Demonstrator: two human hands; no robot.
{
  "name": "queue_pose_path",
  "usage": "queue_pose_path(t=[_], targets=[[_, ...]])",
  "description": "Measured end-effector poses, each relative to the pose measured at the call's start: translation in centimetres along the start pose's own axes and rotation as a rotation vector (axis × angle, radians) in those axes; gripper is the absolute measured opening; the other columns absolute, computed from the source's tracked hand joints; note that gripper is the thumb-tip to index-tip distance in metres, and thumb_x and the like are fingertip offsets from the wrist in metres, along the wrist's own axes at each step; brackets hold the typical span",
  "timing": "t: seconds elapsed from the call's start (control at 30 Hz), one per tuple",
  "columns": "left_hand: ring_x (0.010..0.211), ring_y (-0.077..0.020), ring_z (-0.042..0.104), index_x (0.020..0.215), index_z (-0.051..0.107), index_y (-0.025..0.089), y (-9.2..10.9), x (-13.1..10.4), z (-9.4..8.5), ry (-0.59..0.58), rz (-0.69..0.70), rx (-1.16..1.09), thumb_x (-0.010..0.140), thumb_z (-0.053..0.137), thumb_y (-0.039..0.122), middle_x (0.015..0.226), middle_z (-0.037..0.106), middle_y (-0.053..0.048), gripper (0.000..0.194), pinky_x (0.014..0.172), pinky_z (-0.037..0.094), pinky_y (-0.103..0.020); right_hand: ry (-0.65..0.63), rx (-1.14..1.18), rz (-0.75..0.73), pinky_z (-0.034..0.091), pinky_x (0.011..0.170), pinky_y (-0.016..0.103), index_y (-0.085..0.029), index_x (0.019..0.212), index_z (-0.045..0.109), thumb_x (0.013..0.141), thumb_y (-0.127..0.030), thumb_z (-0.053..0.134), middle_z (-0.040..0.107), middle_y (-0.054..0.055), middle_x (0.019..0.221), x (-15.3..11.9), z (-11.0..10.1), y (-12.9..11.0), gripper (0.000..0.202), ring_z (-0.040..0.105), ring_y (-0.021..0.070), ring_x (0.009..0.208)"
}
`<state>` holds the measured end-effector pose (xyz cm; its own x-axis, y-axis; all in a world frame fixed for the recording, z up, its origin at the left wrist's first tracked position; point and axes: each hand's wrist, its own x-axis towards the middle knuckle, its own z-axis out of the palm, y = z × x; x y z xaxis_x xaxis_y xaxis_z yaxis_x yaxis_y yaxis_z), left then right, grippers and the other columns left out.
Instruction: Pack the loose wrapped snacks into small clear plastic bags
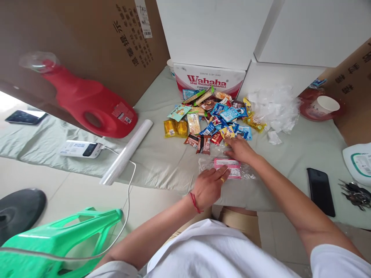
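Note:
A pink packet point(235, 163) with printed labels lies on a sheet of clear plastic film point(207, 163) in front of me. My left hand point(207, 186), with a ring and a red cord bracelet, rests its outstretched fingers flat on the packet's left side. Just beyond the packet is my right hand point(241, 150), fingers extended at the film's far edge. Its fingertips come close to a yellow snack packet point(227, 132) at the front of the pile; whether they touch it I cannot tell. Several wrapped snacks point(203, 123) in blue, brown, yellow and green are heaped there.
Behind the snacks stands a Wahaba-printed carton point(208, 79). Crumpled clear bags point(272, 110) and a paper cup point(326, 106) are to the right, with a phone point(321, 191) and keys point(356, 194) nearer. Leftward are a film roll point(127, 151), red jug point(94, 102), power bank point(81, 149) and green stool point(63, 235).

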<state>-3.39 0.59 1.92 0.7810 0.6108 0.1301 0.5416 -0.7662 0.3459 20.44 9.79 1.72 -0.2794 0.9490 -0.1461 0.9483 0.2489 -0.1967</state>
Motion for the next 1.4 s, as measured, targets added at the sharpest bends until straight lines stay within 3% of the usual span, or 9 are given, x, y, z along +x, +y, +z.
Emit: queue_pose_path(t=[0.2, 0.37, 0.53, 0.7, 0.8, 0.9, 1.03, 1.17, 1.4], targets=[[0.088, -0.0220, 0.075, 0.150, 0.053, 0.025, 0.0, 2.2, 1.0, -0.203, -0.176, 0.045, 0.091, 0.044, 0.011, 0.156, 0.053, -0.008, 0.062, 0.070, 0.059, -0.034, -0.014, 0.103, -0.044, 0.037, 0.093, 0.037, -0.021, 0.093, 0.077, 0.090, -0.030, 0.066, 0.069, 0.008, 0.108, 0.7, -1.8, 0.1, 0.014, 0.052, 0.0278, 0.108], [0.084, -0.0237, 0.077, 0.150, 0.053, 0.026, 0.4, 1.9, 0.9, -0.199, -0.186, 0.051, 0.093, 0.046, 0.012, 0.155, 0.053, -0.012, 0.059, 0.067, 0.060, -0.036, 0.016, 0.078, -0.168, 0.040, 0.074, 0.028, -0.018, 0.100, 0.070, 0.101, -0.025, 0.048, 0.064, 0.009, 0.105, -3.7, -3.5, -2.0, 0.023, 0.057, 0.0185, 0.087], [0.085, -0.0221, 0.077, 0.147, 0.057, 0.028, 0.0, 1.5, 1.1, -0.162, -0.168, -0.004, 0.093, 0.046, 0.011, 0.152, 0.057, -0.009, 0.058, 0.066, 0.060, -0.033, -0.077, -0.024, -0.218, 0.041, 0.069, 0.027, -0.021, 0.134, 0.061, 0.103, -0.019, 0.041, 0.063, 0.008, 0.103, -8.6, -0.2, -4.3, 0.037, 0.059, 0.0178, 0.081], [0.103, -0.0176, 0.074, 0.113, 0.076, 0.027, -3.1, -0.5, 1.3, 0.078, -0.102, -0.500, 0.088, 0.041, 0.011, 0.120, 0.077, -0.002, 0.046, 0.087, 0.060, -0.030, -0.064, -0.010, -0.235, 0.042, 0.072, 0.027, -0.028, 0.151, 0.049, 0.101, -0.010, 0.039, 0.060, 0.007, 0.105, -10.5, 2.9, -4.8, 0.055, 0.057, 0.0185, 0.087], [0.076, -0.0162, 0.070, 0.097, 0.074, 0.020, -5.4, -1.5, 0.9, 0.387, -0.519, -0.708, 0.089, 0.040, 0.019, 0.102, 0.078, -0.006, 0.035, 0.071, 0.058, -0.030, -0.068, -0.034, -0.232, 0.039, 0.070, 0.027, -0.034, 0.145, 0.057, 0.103, -0.015, 0.040, 0.058, 0.005, 0.099, -10.6, 3.0, -5.2, 0.049, 0.054, 0.0184, 0.085], [0.081, -0.0191, 0.068, 0.109, 0.068, 0.018, -6.7, -1.3, 0.1, 0.544, -0.839, -0.682, 0.099, 0.038, 0.035, 0.102, 0.076, -0.008, 0.036, 0.072, 0.056, -0.032, -0.046, -0.026, -0.222, 0.036, 0.069, 0.028, -0.035, 0.141, 0.062, 0.105, -0.021, 0.042, 0.056, 0.006, 0.094, -10.6, 2.8, -5.6, 0.043, 0.052, 0.0196, 0.083], [0.108, -0.0277, 0.066, 0.123, 0.062, 0.018, -5.8, 0.0, -0.5, 0.283, -0.807, -0.509, 0.096, 0.049, 0.055, 0.119, 0.069, -0.014, 0.048, 0.091, 0.052, -0.040, 0.016, 0.047, -0.249, 0.036, 0.071, 0.028, -0.034, 0.139, 0.064, 0.101, -0.013, 0.044, 0.054, 0.005, 0.092, -11.0, 3.3, -5.5, 0.048, 0.048, 0.0188, 0.081], [0.106, -0.0310, 0.063, 0.087, 0.067, 0.017, -3.9, 1.0, -0.8, -0.069, -0.726, -0.240, 0.084, 0.069, 0.048, 0.106, 0.067, -0.014, 0.031, 0.091, 0.048, -0.039, 0.162, 0.243, -0.321, 0.044, 0.079, 0.032, -0.026, 0.138, 0.065, 0.093, -0.007, 0.049, 0.054, 0.007, 0.099, -12.1, 4.3, -4.7, 0.051, 0.049, 0.0193, 0.088], [0.069, -0.0151, 0.057, 0.074, 0.058, 0.020, -0.9, 3.7, -1.9, 0.024, -0.707, -0.405, 0.088, 0.060, 0.025, 0.073, 0.060, 0.000, 0.015, 0.066, 0.041, -0.027, 0.234, 0.378, -0.299, 0.049, 0.086, 0.039, -0.024, 0.133, 0.065, 0.092, -0.009, 0.052, 0.056, 0.010, 0.106, -12.5, 4.5, -5.4, 0.046, 0.051, 0.0223, 0.096]])
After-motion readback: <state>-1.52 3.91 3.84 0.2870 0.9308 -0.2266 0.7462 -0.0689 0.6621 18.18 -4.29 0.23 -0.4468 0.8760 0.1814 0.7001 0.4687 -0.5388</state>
